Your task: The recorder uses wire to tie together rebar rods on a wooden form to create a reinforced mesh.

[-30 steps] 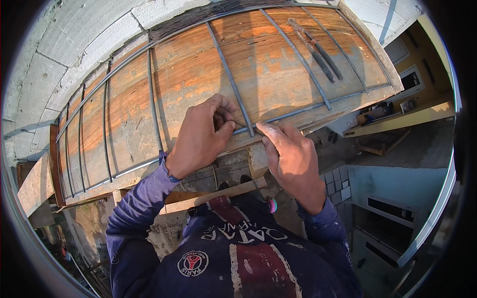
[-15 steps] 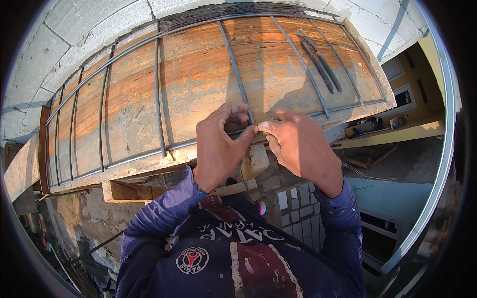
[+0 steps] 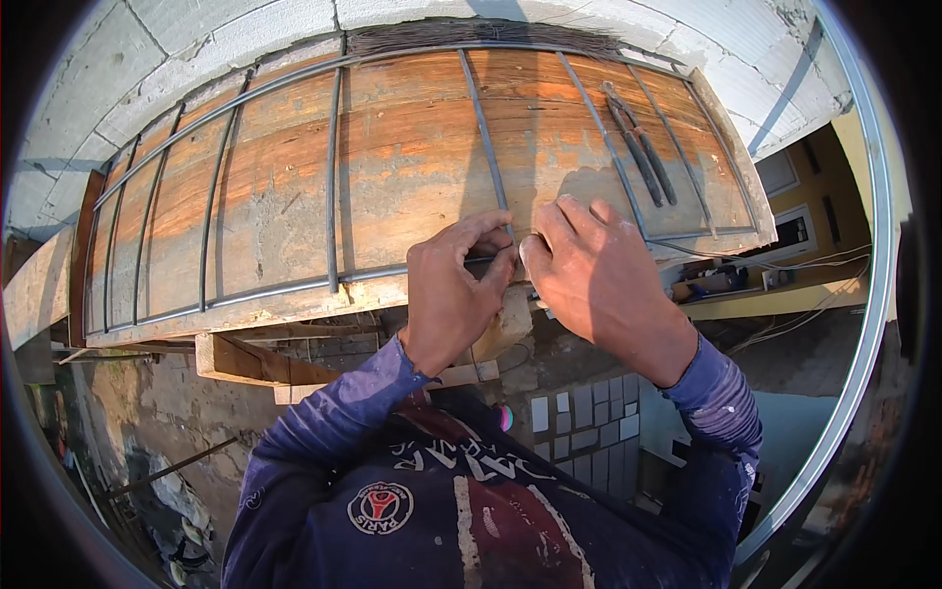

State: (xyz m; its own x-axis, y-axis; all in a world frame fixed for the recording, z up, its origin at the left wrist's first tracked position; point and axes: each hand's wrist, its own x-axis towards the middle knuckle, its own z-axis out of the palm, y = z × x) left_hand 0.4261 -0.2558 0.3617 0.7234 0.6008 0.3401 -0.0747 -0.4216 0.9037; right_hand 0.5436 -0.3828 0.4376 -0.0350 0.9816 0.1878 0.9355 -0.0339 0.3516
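Note:
A frame of thin steel bars (image 3: pixel 336 187) lies over a stained wooden board (image 3: pixel 412 147). My left hand (image 3: pixel 456 285) is closed at the near edge, thumb and forefinger around the spot where a cross bar (image 3: pixel 481 128) meets the near long bar (image 3: pixel 245 302). Close on its right, my right hand (image 3: pixel 599 285) is closed too, thumb and fingertips pinched together, back of the hand up. Whatever is pinched in each hand is too small or hidden. Long-handled pincers (image 3: pixel 643 152) with dark grips lie on the board to the right, between two cross bars.
A bundle of thin wire (image 3: pixel 481 39) lies along the board's far edge, against a white block wall (image 3: pixel 235 34). Wooden timbers (image 3: pixel 255 361) support the board from below. A metal rail (image 3: pixel 863 324) curves down the right side. The ground lies well below.
My right hand has turned and drawn slightly right, its fingertips parting from the left thumb. My left hand stays at the crossing. The whole view has shifted a little.

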